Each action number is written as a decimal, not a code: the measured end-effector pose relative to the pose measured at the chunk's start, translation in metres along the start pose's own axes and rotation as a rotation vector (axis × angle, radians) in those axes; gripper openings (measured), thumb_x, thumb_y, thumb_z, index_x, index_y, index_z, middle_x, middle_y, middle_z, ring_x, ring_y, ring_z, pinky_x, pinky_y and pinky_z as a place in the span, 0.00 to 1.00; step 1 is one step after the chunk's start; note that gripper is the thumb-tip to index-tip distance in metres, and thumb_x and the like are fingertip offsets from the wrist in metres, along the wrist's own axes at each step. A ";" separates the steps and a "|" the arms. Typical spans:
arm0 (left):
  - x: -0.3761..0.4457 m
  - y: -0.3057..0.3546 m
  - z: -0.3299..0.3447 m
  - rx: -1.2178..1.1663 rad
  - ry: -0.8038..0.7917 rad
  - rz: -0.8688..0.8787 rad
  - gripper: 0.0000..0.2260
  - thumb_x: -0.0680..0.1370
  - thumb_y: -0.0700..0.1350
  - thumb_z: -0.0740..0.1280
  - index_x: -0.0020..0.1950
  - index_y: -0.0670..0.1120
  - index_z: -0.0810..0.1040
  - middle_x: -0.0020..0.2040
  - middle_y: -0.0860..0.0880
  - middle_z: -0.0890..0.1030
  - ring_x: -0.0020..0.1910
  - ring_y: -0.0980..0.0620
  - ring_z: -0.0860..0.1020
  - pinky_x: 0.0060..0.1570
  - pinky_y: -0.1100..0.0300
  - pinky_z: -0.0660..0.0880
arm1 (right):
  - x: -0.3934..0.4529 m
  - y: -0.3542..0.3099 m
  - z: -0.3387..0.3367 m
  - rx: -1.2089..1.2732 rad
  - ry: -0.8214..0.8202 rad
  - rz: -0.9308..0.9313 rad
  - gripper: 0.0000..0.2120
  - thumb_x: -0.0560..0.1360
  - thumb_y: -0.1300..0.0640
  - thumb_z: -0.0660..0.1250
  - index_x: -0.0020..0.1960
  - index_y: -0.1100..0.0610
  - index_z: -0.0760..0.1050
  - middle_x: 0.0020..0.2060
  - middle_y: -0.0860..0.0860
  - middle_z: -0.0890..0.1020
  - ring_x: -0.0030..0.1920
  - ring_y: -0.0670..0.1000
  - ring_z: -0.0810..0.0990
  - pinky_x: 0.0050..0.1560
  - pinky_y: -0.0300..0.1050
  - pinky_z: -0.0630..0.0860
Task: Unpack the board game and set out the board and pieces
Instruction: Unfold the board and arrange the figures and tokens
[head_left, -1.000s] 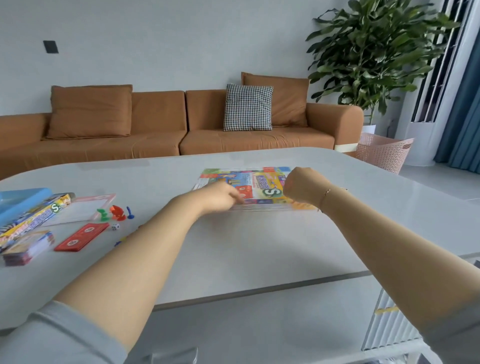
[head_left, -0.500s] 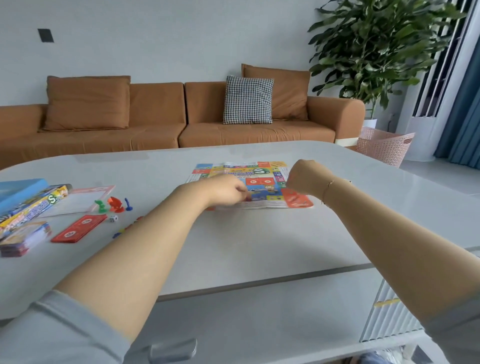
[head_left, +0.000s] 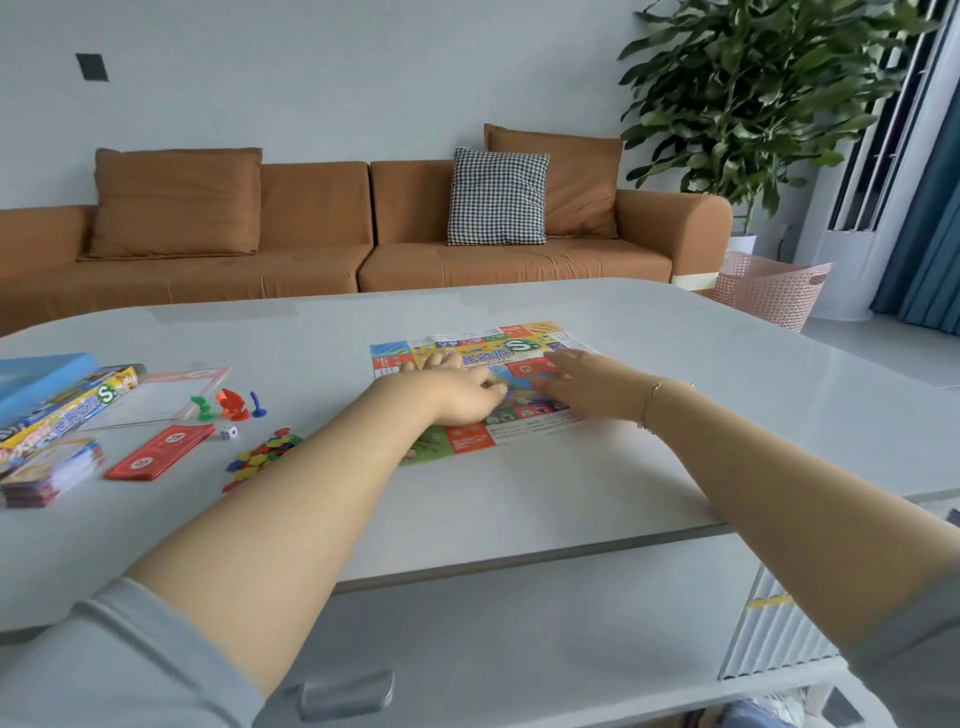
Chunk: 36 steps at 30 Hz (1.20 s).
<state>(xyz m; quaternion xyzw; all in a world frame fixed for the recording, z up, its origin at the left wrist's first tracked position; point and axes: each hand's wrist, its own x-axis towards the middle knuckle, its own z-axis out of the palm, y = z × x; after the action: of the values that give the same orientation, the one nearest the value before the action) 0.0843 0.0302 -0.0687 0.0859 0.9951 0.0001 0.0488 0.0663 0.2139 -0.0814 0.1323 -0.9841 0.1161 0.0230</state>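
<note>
Board (head_left: 470, 441) — colourful paper sheet, unfolded on the table (head_left: 727, 374), a little right of centre; left hand (head_left: 457, 389) and right hand (head_left: 587, 384) both rest on its middle, right fingers straight and flat, left fingers loosely bent, pinching nothing that shows. Risk, as a judgement: the thin sheet may slide or spring back along its creases when the hands lift. Pawns (head_left: 228, 405), die (head_left: 227, 432), chips (head_left: 262, 457) — loose at left, easily scattered by a sweeping forearm.
</note>
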 end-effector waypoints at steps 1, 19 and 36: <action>0.001 -0.001 0.002 -0.019 0.044 -0.009 0.23 0.81 0.60 0.45 0.74 0.56 0.58 0.77 0.46 0.54 0.76 0.46 0.48 0.71 0.42 0.48 | 0.000 -0.001 0.003 -0.035 -0.055 -0.003 0.22 0.79 0.40 0.53 0.63 0.55 0.69 0.63 0.53 0.73 0.63 0.56 0.71 0.63 0.51 0.67; 0.010 -0.023 0.025 -0.086 0.041 0.029 0.29 0.81 0.62 0.41 0.78 0.48 0.43 0.78 0.51 0.42 0.77 0.54 0.41 0.74 0.50 0.39 | 0.009 0.012 0.016 -0.157 -0.148 -0.046 0.27 0.81 0.42 0.41 0.77 0.51 0.50 0.77 0.53 0.49 0.77 0.53 0.45 0.75 0.57 0.49; -0.048 -0.077 -0.022 -0.375 0.585 -0.051 0.10 0.78 0.40 0.62 0.55 0.45 0.81 0.51 0.44 0.83 0.49 0.44 0.80 0.53 0.50 0.76 | -0.001 -0.068 -0.009 0.149 0.207 -0.190 0.13 0.78 0.52 0.60 0.60 0.52 0.77 0.63 0.51 0.77 0.55 0.53 0.77 0.57 0.46 0.73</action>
<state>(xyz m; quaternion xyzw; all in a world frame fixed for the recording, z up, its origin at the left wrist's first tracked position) 0.1161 -0.0533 -0.0427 0.0469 0.9514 0.2064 -0.2236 0.0858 0.1529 -0.0576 0.2137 -0.9482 0.1989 0.1251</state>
